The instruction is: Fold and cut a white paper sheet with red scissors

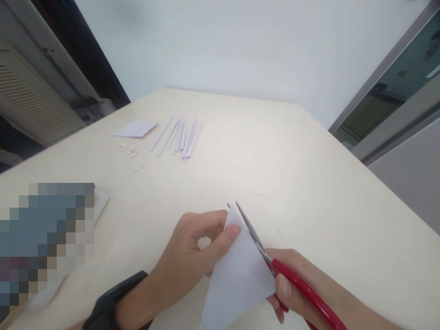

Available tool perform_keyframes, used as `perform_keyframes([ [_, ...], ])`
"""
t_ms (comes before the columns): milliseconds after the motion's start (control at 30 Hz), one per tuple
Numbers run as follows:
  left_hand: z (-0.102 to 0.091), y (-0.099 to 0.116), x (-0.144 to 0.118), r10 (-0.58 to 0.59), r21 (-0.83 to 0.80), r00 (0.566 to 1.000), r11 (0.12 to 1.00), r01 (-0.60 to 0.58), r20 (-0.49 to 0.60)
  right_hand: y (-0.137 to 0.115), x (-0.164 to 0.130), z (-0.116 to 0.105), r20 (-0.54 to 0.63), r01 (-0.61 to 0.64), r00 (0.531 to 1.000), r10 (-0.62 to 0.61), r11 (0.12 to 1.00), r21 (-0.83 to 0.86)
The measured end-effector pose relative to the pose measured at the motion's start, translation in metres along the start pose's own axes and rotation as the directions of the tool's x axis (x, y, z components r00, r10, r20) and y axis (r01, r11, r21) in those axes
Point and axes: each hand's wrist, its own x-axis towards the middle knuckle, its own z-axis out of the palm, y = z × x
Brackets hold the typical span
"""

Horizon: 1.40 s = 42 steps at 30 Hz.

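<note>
Two hands, one pair of scissors

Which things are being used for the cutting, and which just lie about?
Used for cutting:
white paper, in the left hand
red scissors, in the right hand

Seemingly just lying about:
rolled paper sticks
another sheet
small pale bits

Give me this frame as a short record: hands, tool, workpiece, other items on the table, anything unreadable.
left hand: pinches the paper near its pointed tip
left hand point: left hand, wearing a black wristband
right hand: right hand grips red-handled scissors
tool: blades parted along the paper's right edge
workpiece: white paper, pointed end away from the person
table: paper rolls, flat paper piece, small scraps
unreadable: pixelated area, left
</note>
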Motion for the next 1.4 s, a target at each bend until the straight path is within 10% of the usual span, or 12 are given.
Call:
perform_keyframes([
  [1400,-0.002,0.007,0.001,-0.096,-0.115,0.992,0.988,0.106,0.084,0.001,-0.001,0.008,-0.106,0.002,0.994,0.012,0.991,0.131],
])
